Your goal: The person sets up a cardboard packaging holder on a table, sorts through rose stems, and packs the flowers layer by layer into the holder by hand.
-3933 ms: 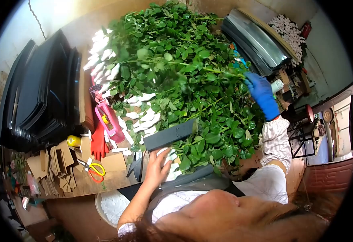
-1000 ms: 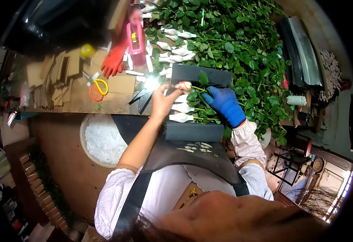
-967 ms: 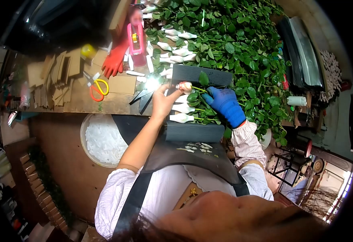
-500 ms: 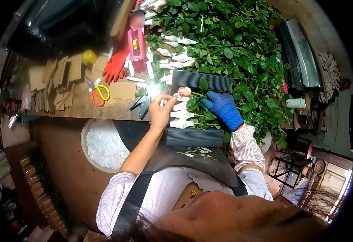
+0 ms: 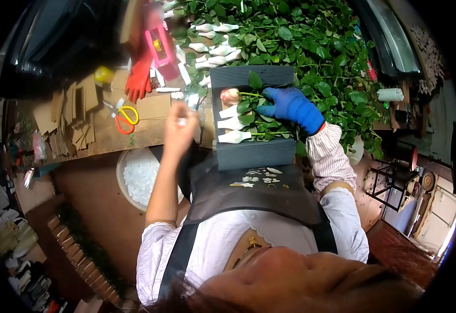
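My right hand [image 5: 290,107], in a blue knit glove, is closed round the stem of a rose [image 5: 230,96] with a pale pink-orange bare bud. Below that rose, several buds in white net sleeves [image 5: 234,136] lie side by side on a dark ribbed sheet [image 5: 256,155], their leafy stems pointing right. My bare left hand [image 5: 180,128] is left of the buds and apart from them. It is smeared by motion, its fingers curled, with a small white thing showing at them that I cannot make out.
Scissors [image 5: 126,116] with red and yellow handles, cardboard pieces [image 5: 152,106], a red glove [image 5: 138,81] and a pink tape dispenser [image 5: 158,47] lie left on the table. A tub of white pieces [image 5: 139,177] stands below its edge. Leafy roses [image 5: 311,47] are heaped behind.
My left hand has drawn away leftward from the buds, where its fingers were pinched beside the rose. My right hand stays on the rose stem. The whole view has shifted.
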Action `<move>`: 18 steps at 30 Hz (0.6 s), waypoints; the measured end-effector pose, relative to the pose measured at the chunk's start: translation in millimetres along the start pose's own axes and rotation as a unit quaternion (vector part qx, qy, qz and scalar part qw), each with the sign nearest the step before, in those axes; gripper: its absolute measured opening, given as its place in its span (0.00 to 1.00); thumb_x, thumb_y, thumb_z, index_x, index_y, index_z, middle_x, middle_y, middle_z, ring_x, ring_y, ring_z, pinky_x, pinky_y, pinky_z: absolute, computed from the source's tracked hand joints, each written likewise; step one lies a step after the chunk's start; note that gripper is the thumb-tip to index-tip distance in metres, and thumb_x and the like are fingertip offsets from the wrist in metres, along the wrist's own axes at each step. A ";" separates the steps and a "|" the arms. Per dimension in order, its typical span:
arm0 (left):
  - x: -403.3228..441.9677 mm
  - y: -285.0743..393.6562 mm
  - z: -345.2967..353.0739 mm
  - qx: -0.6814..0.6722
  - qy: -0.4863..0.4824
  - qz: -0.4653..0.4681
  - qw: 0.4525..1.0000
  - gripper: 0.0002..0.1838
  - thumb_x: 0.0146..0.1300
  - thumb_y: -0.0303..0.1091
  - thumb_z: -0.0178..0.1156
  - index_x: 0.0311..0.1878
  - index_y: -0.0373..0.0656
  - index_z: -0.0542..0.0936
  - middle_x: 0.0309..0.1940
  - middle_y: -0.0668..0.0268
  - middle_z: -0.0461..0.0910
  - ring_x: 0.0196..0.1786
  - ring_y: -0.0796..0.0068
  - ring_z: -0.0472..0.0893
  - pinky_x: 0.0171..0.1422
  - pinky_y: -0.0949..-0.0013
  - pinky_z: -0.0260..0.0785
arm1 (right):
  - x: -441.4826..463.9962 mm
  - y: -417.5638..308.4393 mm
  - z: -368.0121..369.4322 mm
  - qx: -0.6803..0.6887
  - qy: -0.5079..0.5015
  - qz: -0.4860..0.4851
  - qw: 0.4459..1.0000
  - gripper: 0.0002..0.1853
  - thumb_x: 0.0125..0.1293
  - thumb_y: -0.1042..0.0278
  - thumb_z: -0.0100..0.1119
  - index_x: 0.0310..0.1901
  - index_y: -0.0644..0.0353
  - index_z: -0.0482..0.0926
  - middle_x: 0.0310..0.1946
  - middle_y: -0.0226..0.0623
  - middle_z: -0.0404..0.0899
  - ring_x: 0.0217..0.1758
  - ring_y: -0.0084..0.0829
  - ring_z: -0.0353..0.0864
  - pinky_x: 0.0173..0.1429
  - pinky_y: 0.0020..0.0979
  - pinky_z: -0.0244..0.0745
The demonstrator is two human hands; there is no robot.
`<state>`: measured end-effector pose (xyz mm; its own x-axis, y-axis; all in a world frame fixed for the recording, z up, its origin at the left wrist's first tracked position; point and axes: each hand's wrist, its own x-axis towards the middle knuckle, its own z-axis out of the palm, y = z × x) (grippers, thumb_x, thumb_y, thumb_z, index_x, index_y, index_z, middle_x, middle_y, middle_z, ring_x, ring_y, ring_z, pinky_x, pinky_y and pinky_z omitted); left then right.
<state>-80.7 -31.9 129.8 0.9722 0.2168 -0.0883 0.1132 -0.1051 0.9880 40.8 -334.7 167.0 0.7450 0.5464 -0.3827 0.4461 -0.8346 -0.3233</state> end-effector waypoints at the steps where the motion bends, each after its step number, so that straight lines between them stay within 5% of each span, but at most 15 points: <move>1: 3.4 5.9 12.6 0.096 -0.038 0.065 0.993 0.10 0.67 0.35 0.68 0.41 0.42 0.77 0.33 0.72 0.78 0.37 0.80 0.75 0.44 0.72 0.70 | -0.1 -1.2 -0.8 -0.008 -0.014 0.005 1.000 0.31 0.63 0.33 0.61 0.51 0.55 0.80 0.36 0.45 0.87 0.38 0.49 0.87 0.46 0.47 0.80; 2: -1.0 13.1 23.2 0.128 -0.084 -0.044 0.987 0.13 0.66 0.39 0.69 0.42 0.41 0.79 0.31 0.71 0.79 0.35 0.79 0.76 0.42 0.70 0.70 | -0.9 -4.9 -1.0 -0.027 -0.009 0.004 1.000 0.32 0.61 0.33 0.62 0.52 0.55 0.78 0.35 0.43 0.87 0.39 0.48 0.87 0.46 0.47 0.80; 5: 5.1 9.6 48.2 0.247 -0.097 0.059 0.962 0.15 0.66 0.43 0.69 0.35 0.39 0.81 0.30 0.58 0.80 0.35 0.64 0.83 0.41 0.64 0.72 | 0.8 -16.7 13.8 -0.101 0.002 0.064 0.993 0.31 0.61 0.33 0.63 0.49 0.55 0.77 0.35 0.42 0.86 0.41 0.45 0.87 0.45 0.47 0.79; 8: 6.5 -8.4 53.4 0.149 -0.087 0.062 0.983 0.14 0.68 0.40 0.66 0.34 0.38 0.81 0.29 0.58 0.78 0.35 0.66 0.81 0.41 0.65 0.71 | 0.3 -14.0 24.8 -0.119 0.031 0.067 0.990 0.28 0.62 0.36 0.64 0.48 0.55 0.77 0.33 0.41 0.86 0.37 0.44 0.87 0.42 0.46 0.78; 9: 6.3 -12.4 49.4 0.101 -0.069 0.064 0.990 0.13 0.70 0.38 0.64 0.34 0.37 0.80 0.27 0.65 0.79 0.33 0.73 0.77 0.39 0.68 0.69 | 0.4 -15.1 25.1 -0.119 0.037 0.067 0.990 0.28 0.62 0.37 0.65 0.47 0.54 0.77 0.32 0.41 0.86 0.37 0.44 0.87 0.41 0.46 0.78; 13: 2.5 -14.4 -4.5 -0.144 0.089 -0.087 0.982 0.14 0.72 0.33 0.62 0.29 0.37 0.76 0.34 0.74 0.82 0.35 0.85 0.71 0.41 0.73 0.67 | -11.5 -12.3 14.1 -0.069 0.070 0.038 0.994 0.30 0.62 0.37 0.65 0.54 0.54 0.77 0.34 0.42 0.86 0.38 0.46 0.86 0.43 0.46 0.78; 16: -7.8 -17.2 -33.1 -0.019 0.053 0.030 0.998 0.11 0.69 0.29 0.61 0.30 0.40 0.71 0.30 0.70 0.81 0.33 0.87 0.71 0.37 0.75 0.66 | -46.2 -17.0 -15.1 -0.004 0.120 0.050 0.992 0.26 0.64 0.39 0.63 0.60 0.41 0.79 0.35 0.43 0.86 0.38 0.46 0.87 0.43 0.45 0.79; 18: -15.7 -19.8 -25.6 0.061 0.003 -0.014 0.998 0.12 0.68 0.34 0.65 0.33 0.41 0.73 0.27 0.69 0.81 0.30 0.85 0.72 0.36 0.73 0.67 | -57.9 -28.2 -19.7 0.004 0.151 -0.003 0.989 0.23 0.66 0.40 0.62 0.58 0.40 0.80 0.35 0.40 0.86 0.38 0.44 0.87 0.41 0.45 0.79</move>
<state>-103.4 -8.4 114.9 0.9671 0.2275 -0.1140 0.1645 -0.2172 0.9622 -5.2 -344.2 215.3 0.8572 0.5040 -0.1060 0.4471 -0.8304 -0.3325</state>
